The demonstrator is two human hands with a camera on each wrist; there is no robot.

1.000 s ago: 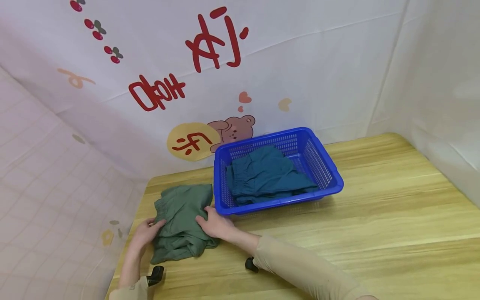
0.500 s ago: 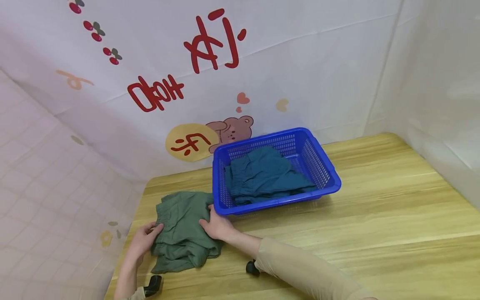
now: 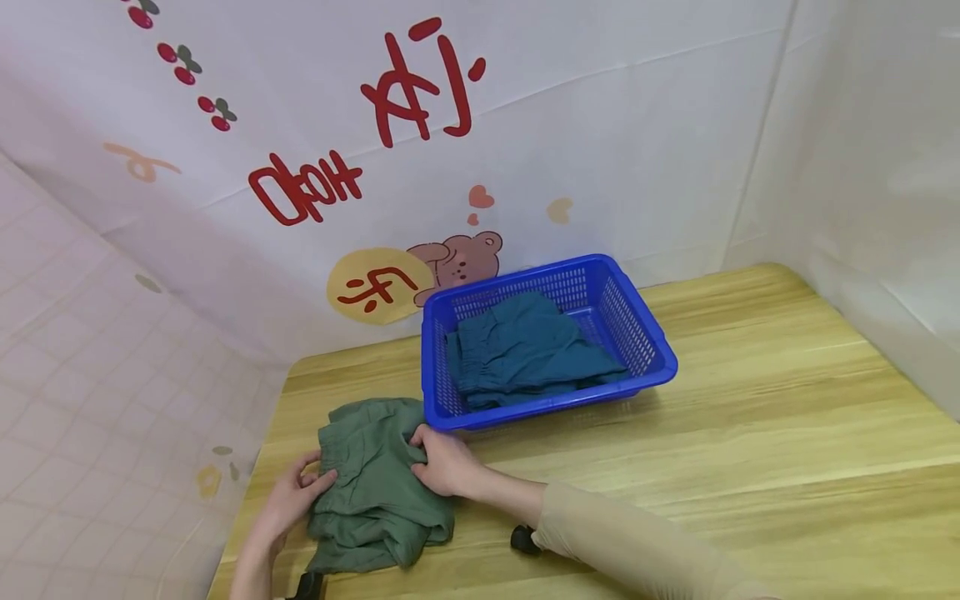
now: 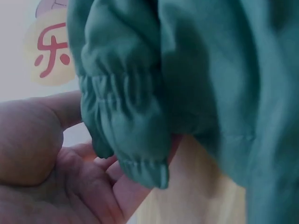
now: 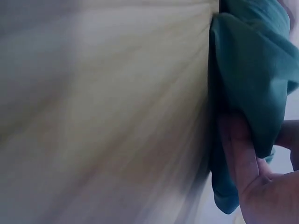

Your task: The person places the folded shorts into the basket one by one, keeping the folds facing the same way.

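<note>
Folded green pants with a gathered elastic waistband lie on the table at the left, just in front of the basket. My left hand grips their waistband side, thumb on top and fingers underneath. In the left wrist view the gathered edge hangs between thumb and fingers. At the opposite edge my right hand pinches the cloth by the basket's near left corner. The right wrist view shows fingers tucked under the green folds. Some fingertips are hidden beneath the fabric.
A blue plastic basket stands at the back of the wooden table. Folded teal pants lie in its left and middle part. A white printed sheet rises behind, and another covering borders the left side.
The green pants have been drawn toward me, away from the back wall, with both hands still on them. The left hand has come nearer too; the basket stays in place.
</note>
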